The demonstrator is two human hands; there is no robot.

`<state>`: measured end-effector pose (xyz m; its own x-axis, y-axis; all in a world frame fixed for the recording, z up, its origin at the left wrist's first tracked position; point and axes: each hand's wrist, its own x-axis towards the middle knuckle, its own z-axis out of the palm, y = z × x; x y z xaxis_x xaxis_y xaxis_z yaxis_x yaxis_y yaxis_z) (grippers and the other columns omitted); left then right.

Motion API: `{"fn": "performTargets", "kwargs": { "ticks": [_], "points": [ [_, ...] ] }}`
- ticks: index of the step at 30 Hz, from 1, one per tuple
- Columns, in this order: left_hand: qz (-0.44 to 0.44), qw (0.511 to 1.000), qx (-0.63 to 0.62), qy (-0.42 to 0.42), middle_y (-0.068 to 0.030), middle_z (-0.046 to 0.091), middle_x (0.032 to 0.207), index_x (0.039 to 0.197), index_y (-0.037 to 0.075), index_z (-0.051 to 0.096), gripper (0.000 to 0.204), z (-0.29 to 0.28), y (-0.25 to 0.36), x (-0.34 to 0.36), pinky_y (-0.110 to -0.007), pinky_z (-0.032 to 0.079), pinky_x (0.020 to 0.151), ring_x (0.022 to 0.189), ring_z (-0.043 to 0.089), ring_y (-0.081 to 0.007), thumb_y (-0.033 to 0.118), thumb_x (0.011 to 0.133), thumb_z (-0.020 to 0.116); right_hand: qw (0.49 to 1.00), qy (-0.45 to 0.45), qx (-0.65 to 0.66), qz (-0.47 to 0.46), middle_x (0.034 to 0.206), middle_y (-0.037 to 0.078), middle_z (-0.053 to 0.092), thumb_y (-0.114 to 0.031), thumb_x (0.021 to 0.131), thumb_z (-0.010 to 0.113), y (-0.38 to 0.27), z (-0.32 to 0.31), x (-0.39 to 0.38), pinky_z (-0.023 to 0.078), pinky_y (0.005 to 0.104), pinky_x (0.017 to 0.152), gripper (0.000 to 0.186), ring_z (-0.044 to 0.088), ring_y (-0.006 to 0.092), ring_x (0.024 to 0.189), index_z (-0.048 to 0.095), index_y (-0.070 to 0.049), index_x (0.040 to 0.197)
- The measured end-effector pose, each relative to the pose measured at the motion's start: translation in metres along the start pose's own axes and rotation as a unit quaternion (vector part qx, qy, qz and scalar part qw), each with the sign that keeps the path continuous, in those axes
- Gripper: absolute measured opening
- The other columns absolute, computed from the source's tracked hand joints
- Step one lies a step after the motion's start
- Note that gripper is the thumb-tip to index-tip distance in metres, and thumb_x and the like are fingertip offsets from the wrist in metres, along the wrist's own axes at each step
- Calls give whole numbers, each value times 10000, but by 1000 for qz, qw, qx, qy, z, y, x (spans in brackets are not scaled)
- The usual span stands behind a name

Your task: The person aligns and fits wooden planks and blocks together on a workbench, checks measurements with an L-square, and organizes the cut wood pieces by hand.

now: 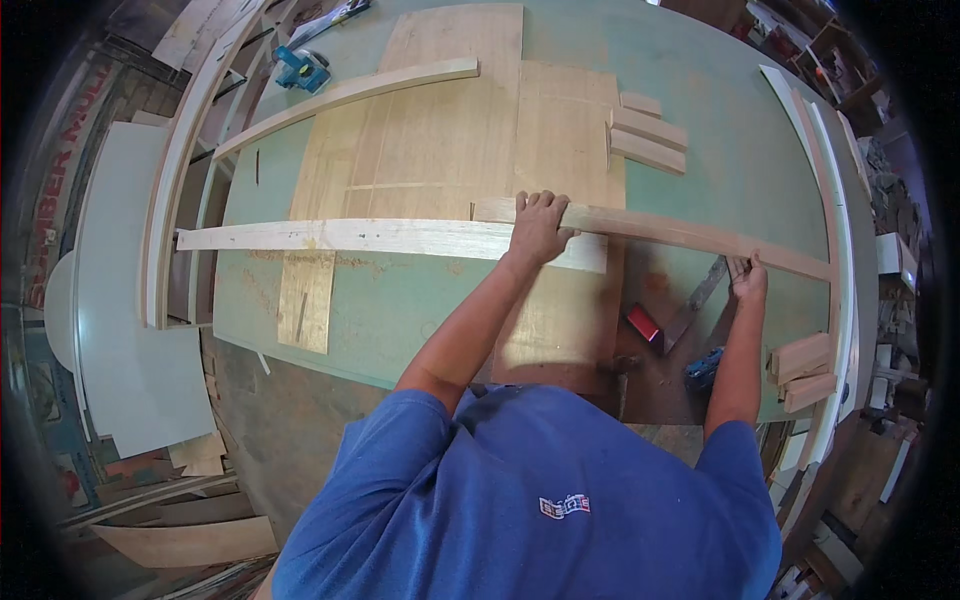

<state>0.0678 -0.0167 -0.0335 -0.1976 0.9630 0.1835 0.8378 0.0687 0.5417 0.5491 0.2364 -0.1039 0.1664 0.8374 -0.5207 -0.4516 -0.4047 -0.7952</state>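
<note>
A light wooden batten (660,228) lies crosswise, overlapping a whitish batten (360,235) over plywood panels (450,110) on the pale green worktop (800,170). My left hand (540,225) grips the batten near its left end, where the two overlap. My right hand (748,278) holds the same batten farther right, fingers curled at its near edge. Below the batten, between my hands, lie a metal square (693,305) with a red handle (643,322) and a blue power tool (704,368).
Another batten (350,95) and a teal power tool (300,70) sit at the back left. Short wood blocks (648,140) lie back right, more (803,360) front right. Long strips (180,200) run along the left side. White boards (115,280) stand left.
</note>
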Motion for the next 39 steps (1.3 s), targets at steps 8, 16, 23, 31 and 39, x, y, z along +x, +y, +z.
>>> {"fn": "performTargets", "kwargs": {
  "ticks": [8,16,23,31,39],
  "points": [
    [10,1000,-13,19,-167,709,1216,1258,85,731,547,-3,-19,-4,-485,404,1106,1218,599,-371,350,804,884,982,11,-184,46,1228,218,681,-465,1070,634,-8,4,-16,635,500,985,572,740,354,1058,546,19,1364],
    [2,1000,-15,-11,-151,710,1235,1282,119,730,544,-5,-22,-4,-485,402,1120,1219,600,-366,369,822,876,858,86,-495,-105,772,107,720,-485,970,746,-43,37,-58,579,373,635,482,721,218,706,679,-8,966],
    [19,1000,-14,3,-161,712,1237,1285,98,725,543,-2,-26,-6,-489,393,1130,1242,615,-354,375,838,861,686,-39,-630,-364,796,144,725,-418,959,735,-13,116,-136,548,440,749,388,717,312,759,694,-33,937],
    [-3,999,-51,-3,-175,694,1271,1298,62,694,577,-9,-35,-10,-504,382,1186,1307,581,-372,348,833,880,652,-340,-560,-382,1143,201,733,-294,948,724,114,206,-234,564,494,911,304,710,409,1040,723,-47,1126],
    [-16,997,57,42,-245,494,1576,1494,50,546,794,-57,-90,-81,-518,330,1264,1481,436,-446,381,849,869,537,-391,-606,-438,1339,208,696,-252,886,811,191,276,-257,450,485,1139,540,603,403,1315,669,17,1333]
  ]
}}
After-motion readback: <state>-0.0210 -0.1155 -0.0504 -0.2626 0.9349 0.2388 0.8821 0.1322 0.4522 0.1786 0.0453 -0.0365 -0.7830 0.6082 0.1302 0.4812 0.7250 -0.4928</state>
